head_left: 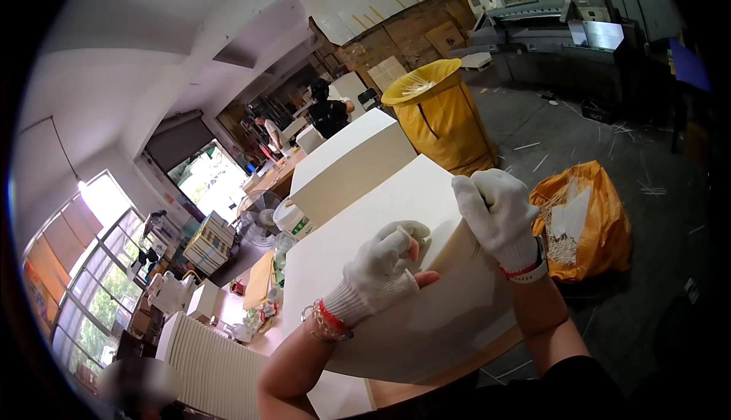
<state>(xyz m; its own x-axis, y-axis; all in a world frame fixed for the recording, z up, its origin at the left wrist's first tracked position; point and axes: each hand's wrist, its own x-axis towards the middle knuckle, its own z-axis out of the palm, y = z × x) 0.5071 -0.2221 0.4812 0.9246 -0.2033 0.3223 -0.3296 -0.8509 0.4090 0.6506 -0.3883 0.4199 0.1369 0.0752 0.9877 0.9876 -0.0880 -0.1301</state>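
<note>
A large stack of white paper sheets (358, 210) lies in front of me, its near part bowed and curving downward. My left hand (381, 271), in a white knit glove with thumb and a fingertip bare, rests over the sheets. Its fingers are bent, the thumb stands apart, and I see nothing held between them. My right hand (499, 218), also gloved, is closed like a fist at the right edge of the sheets and appears to grip them. The fingertips of that hand are hidden.
Beyond stands another white stack (350, 165). To the right are a tall yellow bag (445, 127) and an orange bag (601, 222) of paper scraps. A cutting machine (563, 39) stands far right. Paper strips litter the floor. At left are a fan (259, 214), a bucket (292, 218) and layered sheets (209, 367). People work farther back.
</note>
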